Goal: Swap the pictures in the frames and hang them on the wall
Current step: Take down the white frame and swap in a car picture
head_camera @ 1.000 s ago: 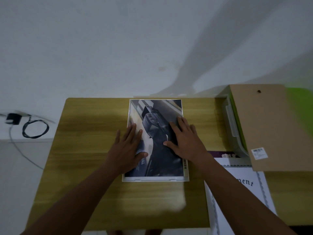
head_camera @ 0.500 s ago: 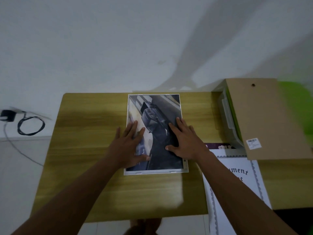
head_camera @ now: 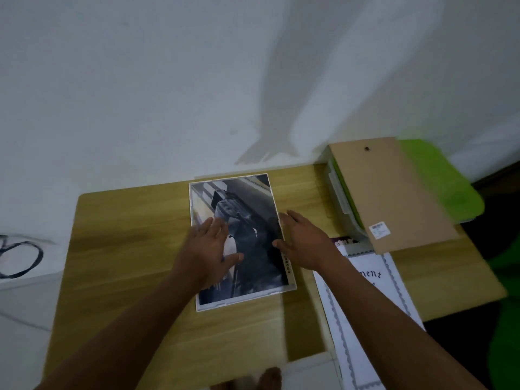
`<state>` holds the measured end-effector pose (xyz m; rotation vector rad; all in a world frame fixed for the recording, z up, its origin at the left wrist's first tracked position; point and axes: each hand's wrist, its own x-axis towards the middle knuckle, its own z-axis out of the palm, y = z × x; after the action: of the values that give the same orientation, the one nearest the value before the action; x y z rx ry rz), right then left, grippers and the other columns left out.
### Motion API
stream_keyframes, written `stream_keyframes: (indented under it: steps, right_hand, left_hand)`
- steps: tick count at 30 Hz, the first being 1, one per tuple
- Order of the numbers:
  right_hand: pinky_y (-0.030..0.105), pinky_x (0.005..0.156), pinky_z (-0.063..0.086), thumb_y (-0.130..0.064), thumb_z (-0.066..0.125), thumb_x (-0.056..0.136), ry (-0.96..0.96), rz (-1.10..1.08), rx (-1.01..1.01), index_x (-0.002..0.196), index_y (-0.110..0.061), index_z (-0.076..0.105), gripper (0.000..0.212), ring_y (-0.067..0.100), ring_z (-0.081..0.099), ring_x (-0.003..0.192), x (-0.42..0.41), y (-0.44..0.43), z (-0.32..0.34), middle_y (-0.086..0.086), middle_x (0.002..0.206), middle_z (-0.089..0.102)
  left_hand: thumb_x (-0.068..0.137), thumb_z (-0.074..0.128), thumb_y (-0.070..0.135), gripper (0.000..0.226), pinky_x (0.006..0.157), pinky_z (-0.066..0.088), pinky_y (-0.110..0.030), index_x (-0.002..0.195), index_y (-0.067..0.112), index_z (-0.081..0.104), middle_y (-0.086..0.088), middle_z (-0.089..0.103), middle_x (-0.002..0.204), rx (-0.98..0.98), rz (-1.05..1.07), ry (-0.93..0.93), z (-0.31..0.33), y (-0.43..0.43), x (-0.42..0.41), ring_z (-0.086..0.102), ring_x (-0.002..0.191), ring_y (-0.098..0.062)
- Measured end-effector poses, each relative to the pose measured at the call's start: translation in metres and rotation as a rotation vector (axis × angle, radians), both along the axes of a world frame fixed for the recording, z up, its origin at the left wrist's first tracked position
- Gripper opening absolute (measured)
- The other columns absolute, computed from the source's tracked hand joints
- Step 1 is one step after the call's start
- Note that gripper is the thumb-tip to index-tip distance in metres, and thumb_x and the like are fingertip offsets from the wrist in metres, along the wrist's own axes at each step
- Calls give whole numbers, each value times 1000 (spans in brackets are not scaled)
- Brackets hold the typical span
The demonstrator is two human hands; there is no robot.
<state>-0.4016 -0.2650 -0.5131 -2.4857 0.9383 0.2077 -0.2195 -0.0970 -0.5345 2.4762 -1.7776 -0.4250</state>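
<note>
A dark car picture (head_camera: 253,240) lies inside a white frame (head_camera: 242,299) on the wooden table (head_camera: 126,249). My left hand (head_camera: 208,249) rests flat on the picture's left half, fingers spread. My right hand (head_camera: 304,240) sits at the frame's right edge, fingers apart, thumb touching the picture. A white certificate (head_camera: 371,299) with a grey patterned border lies to the right, partly under my right forearm. A brown frame backing board (head_camera: 391,192) rests on a box at the back right.
A clear plastic box (head_camera: 340,204) with a green lid (head_camera: 444,178) stands at the back right corner against the white wall (head_camera: 168,80). A black cable (head_camera: 19,257) lies on the floor at the left. My bare foot (head_camera: 270,378) shows below the table's front edge.
My right hand has slid off the picture's middle to the frame's right edge. The view has tilted and shifted left. My left hand stays on the picture.
</note>
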Motion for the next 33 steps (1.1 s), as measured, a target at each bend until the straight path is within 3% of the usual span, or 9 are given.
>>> stream_keyframes:
  steps: [2,6,11,16,21,25,29,33]
  right_hand:
    - [39,102,45,-42,55,96,-10,-50,-47,148,-19,33,61,26,43,134,-11,-10,20,5,154,35]
    - [39,95,46,-44,52,98,-28,-148,-122,144,-14,41,56,28,50,125,-44,-41,53,9,143,48]
    - [39,91,48,-40,54,97,-61,-241,-190,142,-12,45,54,31,53,121,-103,-100,77,12,134,53]
    - [37,96,45,-36,60,94,12,-313,-159,140,-7,47,56,33,53,122,-165,-168,76,16,136,52]
    - [45,96,46,-37,67,90,90,-378,-121,135,-5,49,58,40,50,121,-209,-217,61,21,131,49]
    - [46,97,46,-34,63,88,127,-414,-65,133,-4,49,56,43,51,117,-228,-235,47,22,129,48]
    - [44,95,48,-34,69,83,57,-446,-23,129,-7,52,56,41,55,113,-230,-241,38,21,126,54]
    - [40,96,49,-33,80,75,-44,-520,51,132,-9,52,68,36,56,117,-225,-244,36,19,129,58]
  left_hand:
    - [93,37,63,72,116,27,-41,148,17,31,-4,30,156,-36,43,111,21,-20,-12,27,143,-23]
    - [93,48,52,47,94,44,-29,129,21,52,-1,59,128,-225,7,181,57,-69,-49,54,114,-17]
    - [94,54,44,54,104,41,-34,137,12,51,-8,57,135,-283,41,292,75,-139,-106,52,124,-23]
    - [89,63,37,49,95,47,-29,129,8,59,-8,66,123,-299,176,425,83,-195,-163,62,111,-20]
    - [87,67,36,51,81,36,-16,128,7,59,-9,67,120,-248,366,467,78,-228,-200,62,107,-19]
    - [87,68,26,43,78,40,-20,122,1,61,-11,67,113,-235,488,505,71,-238,-225,57,87,-16]
    - [80,76,19,61,93,49,-31,133,1,52,-14,62,124,-247,595,585,63,-244,-236,61,107,-25]
    - [67,83,1,74,83,54,-31,133,3,51,-9,64,111,-288,729,740,66,-246,-238,62,91,-21]
